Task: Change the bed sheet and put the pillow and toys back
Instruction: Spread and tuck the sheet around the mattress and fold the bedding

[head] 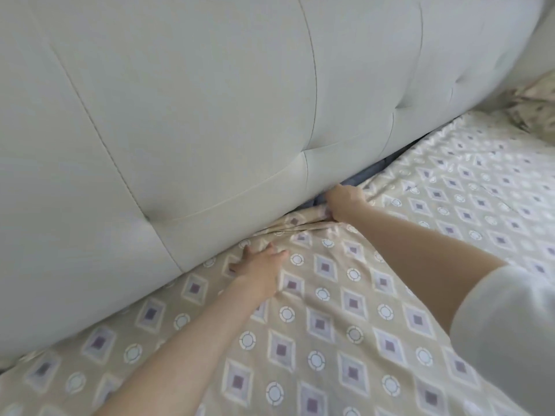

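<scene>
Across the left and top, the padded, tufted headboard (186, 121) leans big into view, and the patterned bed sheet (315, 340) runs right up under its lower edge, covering the bed. Here's the left hand (259, 267), forearm stretched forward from the bottom of the view, palm down on the sheet just beside the headboard, fingers (247, 251) spread and straight, pressing the cloth flat. Over to the right hand (345, 202), arm reaching long and low across the bed, fingers curled in and gripping a bunched fold of the sheet's edge right at the gap under the headboard. Just past it, a strip of blue-grey layer (356, 182) shows where the sheet doesn't cover. A white sleeve (510, 331) fills the lower right, and in the far top-right corner lies a crumpled patterned cloth (534, 106) on the bed.
</scene>
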`<action>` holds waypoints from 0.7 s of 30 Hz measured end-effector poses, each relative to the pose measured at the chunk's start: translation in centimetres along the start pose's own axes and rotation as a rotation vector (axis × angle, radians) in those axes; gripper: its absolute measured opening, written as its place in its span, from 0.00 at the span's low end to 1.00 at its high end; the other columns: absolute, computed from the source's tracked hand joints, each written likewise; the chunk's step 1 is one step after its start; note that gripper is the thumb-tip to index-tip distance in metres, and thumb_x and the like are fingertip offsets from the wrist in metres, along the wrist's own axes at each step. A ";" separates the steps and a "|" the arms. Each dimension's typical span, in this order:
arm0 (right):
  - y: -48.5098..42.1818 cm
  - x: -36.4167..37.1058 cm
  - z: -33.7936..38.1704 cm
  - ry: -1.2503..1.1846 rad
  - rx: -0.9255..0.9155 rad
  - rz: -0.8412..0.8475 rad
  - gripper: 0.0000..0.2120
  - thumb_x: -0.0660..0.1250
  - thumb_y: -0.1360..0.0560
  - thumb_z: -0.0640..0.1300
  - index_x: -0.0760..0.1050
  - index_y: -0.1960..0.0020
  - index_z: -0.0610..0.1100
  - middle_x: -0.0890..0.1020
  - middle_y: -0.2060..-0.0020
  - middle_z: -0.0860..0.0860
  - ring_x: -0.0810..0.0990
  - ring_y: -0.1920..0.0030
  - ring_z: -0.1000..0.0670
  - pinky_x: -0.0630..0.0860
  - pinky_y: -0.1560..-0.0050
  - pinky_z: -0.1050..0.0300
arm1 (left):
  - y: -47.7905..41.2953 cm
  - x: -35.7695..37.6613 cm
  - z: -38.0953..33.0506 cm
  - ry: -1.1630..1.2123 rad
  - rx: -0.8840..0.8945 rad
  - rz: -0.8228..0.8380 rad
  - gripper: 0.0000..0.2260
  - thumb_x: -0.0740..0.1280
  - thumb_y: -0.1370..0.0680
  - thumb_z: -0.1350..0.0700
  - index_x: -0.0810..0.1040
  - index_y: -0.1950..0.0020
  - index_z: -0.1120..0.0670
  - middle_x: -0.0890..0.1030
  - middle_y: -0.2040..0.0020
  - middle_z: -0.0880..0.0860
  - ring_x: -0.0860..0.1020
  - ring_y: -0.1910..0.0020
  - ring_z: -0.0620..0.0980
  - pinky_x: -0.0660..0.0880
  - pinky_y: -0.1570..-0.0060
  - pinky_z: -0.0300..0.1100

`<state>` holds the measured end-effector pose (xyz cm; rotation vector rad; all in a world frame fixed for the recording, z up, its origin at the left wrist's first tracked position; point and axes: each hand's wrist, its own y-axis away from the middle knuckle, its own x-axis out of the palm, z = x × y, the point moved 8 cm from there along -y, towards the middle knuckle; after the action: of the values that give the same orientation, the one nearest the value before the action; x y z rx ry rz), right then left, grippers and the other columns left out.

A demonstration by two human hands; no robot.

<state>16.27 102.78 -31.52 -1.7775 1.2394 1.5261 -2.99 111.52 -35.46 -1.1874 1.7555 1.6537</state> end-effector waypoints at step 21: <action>-2.2 7.5 0.3 -0.990 0.479 -0.211 0.31 0.63 0.31 0.45 0.58 0.32 0.35 0.66 0.33 0.45 0.55 0.26 0.50 0.41 0.26 0.55 | -7.0 -0.8 1.1 0.144 -0.001 -0.307 0.29 0.52 0.19 0.41 0.45 0.22 0.46 0.47 0.21 0.47 0.48 0.23 0.50 0.48 0.26 0.50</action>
<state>17.73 101.67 -39.12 -0.6407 0.7627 1.4960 2.94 113.47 -39.01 -1.5236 1.5581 1.4187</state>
